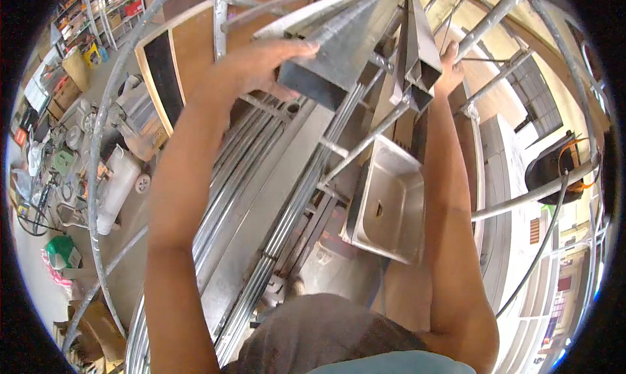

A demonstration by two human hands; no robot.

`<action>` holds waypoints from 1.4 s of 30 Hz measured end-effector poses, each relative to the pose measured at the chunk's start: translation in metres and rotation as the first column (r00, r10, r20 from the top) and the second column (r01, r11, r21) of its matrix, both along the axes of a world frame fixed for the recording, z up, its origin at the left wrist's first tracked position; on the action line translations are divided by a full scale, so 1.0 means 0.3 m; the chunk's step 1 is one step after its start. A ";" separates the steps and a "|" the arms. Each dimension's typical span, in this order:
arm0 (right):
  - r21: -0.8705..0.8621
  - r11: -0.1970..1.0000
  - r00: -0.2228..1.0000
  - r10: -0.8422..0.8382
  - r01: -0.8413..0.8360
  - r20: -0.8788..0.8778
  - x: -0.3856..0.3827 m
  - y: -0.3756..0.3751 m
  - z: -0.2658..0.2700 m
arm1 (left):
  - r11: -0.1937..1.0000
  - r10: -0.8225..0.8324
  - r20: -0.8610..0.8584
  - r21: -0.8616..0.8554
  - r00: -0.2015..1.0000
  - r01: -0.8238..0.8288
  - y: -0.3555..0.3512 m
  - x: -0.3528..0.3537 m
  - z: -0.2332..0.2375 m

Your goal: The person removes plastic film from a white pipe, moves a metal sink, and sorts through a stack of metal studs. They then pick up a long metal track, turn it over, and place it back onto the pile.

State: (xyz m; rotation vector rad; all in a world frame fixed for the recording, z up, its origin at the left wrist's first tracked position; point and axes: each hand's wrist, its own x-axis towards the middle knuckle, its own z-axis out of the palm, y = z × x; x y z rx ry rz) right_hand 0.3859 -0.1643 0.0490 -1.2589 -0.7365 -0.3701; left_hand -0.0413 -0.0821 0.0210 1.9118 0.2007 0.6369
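At the upper centre, my left hand has its thumb on top of a wide rectangular metal tube and its fingers beneath the tube's open end. My right hand is closed around a grey scaffold pipe, to the right of some angled metal profiles. The wide tube runs away from me, up the view. Below and between my arms, a stainless steel sink basin stands tilted. Long shiny metal tubes lie beneath my left hand.
Scaffold pipes cross on both sides, one curved pipe at the left. Tools and boxes lie on the floor at the far left, near a green bag. A black object with orange straps hangs at the right.
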 end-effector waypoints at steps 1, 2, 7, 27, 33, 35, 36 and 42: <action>0.029 0.999 0.998 -0.025 0.024 0.051 0.052 0.016 -0.029 | 1.000 -0.013 -0.018 -0.026 1.000 0.012 -0.014 -0.002 0.018; -0.040 0.999 0.999 -0.029 0.030 0.020 0.014 -0.028 -0.033 | 0.994 0.106 -0.174 0.002 0.979 -0.107 -0.038 -0.022 0.063; 0.053 0.997 0.992 -0.059 0.053 0.115 -0.076 -0.038 0.017 | 0.932 0.233 -0.234 -0.225 0.944 -0.285 -0.020 -0.110 -0.021; -0.060 0.996 0.996 0.074 -0.071 0.053 -0.053 -0.062 0.033 | 0.675 0.681 -0.599 0.288 0.422 -0.680 -0.506 -0.219 -0.991; -0.100 0.984 0.987 0.155 -0.149 0.051 -0.026 -0.050 0.049 | 0.661 0.723 -0.469 0.254 0.507 -0.706 -0.158 -0.080 -0.985; -0.108 0.980 0.983 0.175 -0.169 0.054 -0.018 -0.043 0.054 | 0.651 0.750 -0.398 0.300 0.529 -0.697 -0.035 0.055 -0.889; -0.113 0.977 0.980 0.190 -0.182 0.056 -0.024 -0.045 0.059 | 0.661 0.748 -0.356 0.321 0.560 -0.678 0.026 0.128 -0.857; -0.150 0.957 0.965 0.259 -0.250 0.043 -0.009 -0.065 0.063 | 0.619 0.697 -0.193 0.647 0.691 -0.445 0.320 0.514 -0.948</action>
